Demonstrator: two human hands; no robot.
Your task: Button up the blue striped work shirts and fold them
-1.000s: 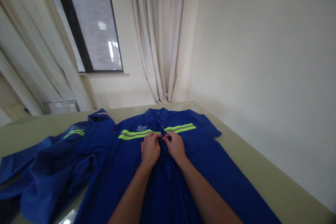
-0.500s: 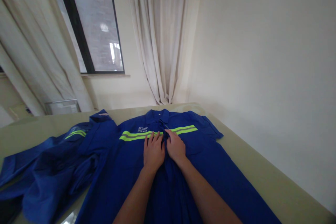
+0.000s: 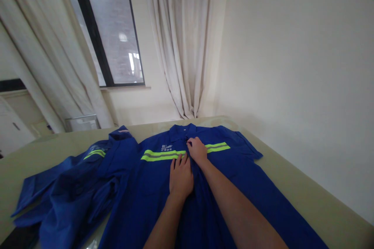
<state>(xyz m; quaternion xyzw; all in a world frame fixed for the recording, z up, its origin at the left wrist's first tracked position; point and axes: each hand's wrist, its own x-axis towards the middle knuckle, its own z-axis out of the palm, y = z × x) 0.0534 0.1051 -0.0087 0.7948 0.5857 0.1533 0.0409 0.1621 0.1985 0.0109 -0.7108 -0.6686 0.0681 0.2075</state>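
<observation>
A blue work garment [image 3: 163,175] with a collar and a yellow-green reflective stripe lies spread front up, its lower part running out of view. My left hand [image 3: 181,177] rests on its front with fingers stretched, fingertips on the stripe beside the centre opening. Just above and to the right, my right hand [image 3: 197,151] is closed in a pinch at the front opening, below the collar [image 3: 183,130]. It seems to grip the zipper pull, which the fingers mostly cover. White lettering [image 3: 166,148] shows on the chest left of the hands.
On the left, a second blue garment [image 3: 78,186] lies crumpled on the pale green table [image 3: 292,179]. A dark item [image 3: 23,237] sits at the lower left. Behind are curtains [image 3: 184,46], a window [image 3: 113,27] and a wall [image 3: 292,66] along the right.
My right hand has slid up the front opening toward the collar. The left hand has stayed at the stripe, now slightly lower on it. The view has shifted a little left.
</observation>
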